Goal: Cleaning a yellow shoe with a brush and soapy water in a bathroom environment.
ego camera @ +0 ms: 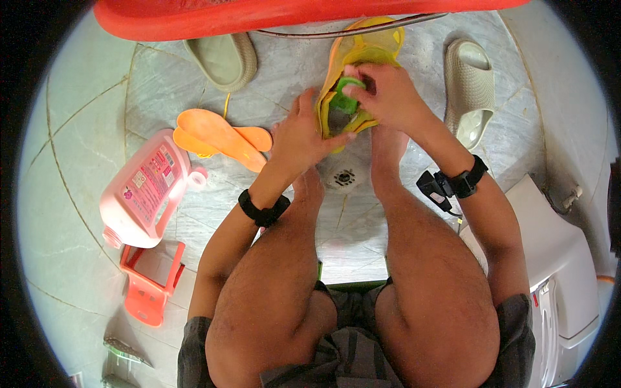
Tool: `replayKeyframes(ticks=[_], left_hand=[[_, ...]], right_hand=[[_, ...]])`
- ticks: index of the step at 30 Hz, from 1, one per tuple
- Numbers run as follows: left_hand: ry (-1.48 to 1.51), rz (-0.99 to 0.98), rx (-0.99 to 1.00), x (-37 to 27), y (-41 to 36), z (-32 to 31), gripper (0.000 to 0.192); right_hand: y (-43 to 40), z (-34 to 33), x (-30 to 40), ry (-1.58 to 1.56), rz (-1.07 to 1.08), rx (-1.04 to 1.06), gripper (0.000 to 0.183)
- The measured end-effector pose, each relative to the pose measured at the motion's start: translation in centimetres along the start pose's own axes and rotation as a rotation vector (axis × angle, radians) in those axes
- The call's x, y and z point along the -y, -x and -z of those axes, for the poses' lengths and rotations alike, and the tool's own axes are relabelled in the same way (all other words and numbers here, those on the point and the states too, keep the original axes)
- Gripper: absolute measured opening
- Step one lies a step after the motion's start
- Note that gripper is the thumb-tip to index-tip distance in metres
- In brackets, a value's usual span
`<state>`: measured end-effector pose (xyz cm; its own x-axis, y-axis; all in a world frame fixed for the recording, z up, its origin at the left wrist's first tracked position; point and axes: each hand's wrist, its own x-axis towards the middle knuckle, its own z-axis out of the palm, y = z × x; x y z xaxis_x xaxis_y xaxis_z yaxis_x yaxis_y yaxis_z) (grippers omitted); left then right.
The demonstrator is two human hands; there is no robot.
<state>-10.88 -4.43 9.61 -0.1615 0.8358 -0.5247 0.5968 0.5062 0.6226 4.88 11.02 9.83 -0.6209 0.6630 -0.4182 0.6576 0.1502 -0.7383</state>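
Note:
A yellow shoe is held over the tiled floor between my feet, its toe pointing away from me and its opening facing up. My left hand grips the heel end at the left, the thumb lying along the collar's rear edge. In my right hand is a small green scrubber or brush, pinched between thumb and fingers at the mouth of the shoe. Its lower side is hidden inside the opening. Two orange insoles lie crossed on the floor, left of my left hand.
A red basin spans the far edge. Slippers lie left and right. At left are a pink detergent jug and a red plastic bracket. A drain sits between my feet; a white fixture stands right.

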Motion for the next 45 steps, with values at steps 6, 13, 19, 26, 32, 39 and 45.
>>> replayKeyframes(ticks=[6, 13, 19, 26, 32, 39, 45], left_hand=[[-0.025, 0.024, 0.083, -1.1, -0.2, 0.4, 0.135], [-0.11, 0.118, 0.235, -2.6, -0.1, 0.9, 0.133], [-0.128, 0.103, 0.119, -1.8, 0.7, -0.9, 0.13], [-0.199, 0.05, 0.053, -2.1, 1.5, -2.8, 0.121], [-0.183, -0.065, -0.064, -1.9, 1.1, -3.6, 0.116], [-0.177, -0.022, -0.017, -1.4, 1.0, -2.9, 0.112], [-0.166, -0.038, -0.008, -1.9, 0.7, -2.9, 0.112]], right_hand=[[-0.4, 0.9, 0.1, -0.008, 0.036, -0.122, 0.03], [-0.7, 0.6, 0.2, -0.02, 0.082, -0.029, 0.032], [-0.2, -0.1, 0.1, -0.011, 0.188, -0.017, 0.029], [0.5, -1.1, -0.4, 0.384, 0.192, -0.017, 0.028], [0.4, -2.5, -1.2, 0.465, 0.273, 0.261, 0.026], [-1.2, -1.3, 0.2, 0.483, 0.12, 0.256, 0.023], [-0.8, -0.6, -0.9, 0.378, 0.033, 0.125, 0.022]])
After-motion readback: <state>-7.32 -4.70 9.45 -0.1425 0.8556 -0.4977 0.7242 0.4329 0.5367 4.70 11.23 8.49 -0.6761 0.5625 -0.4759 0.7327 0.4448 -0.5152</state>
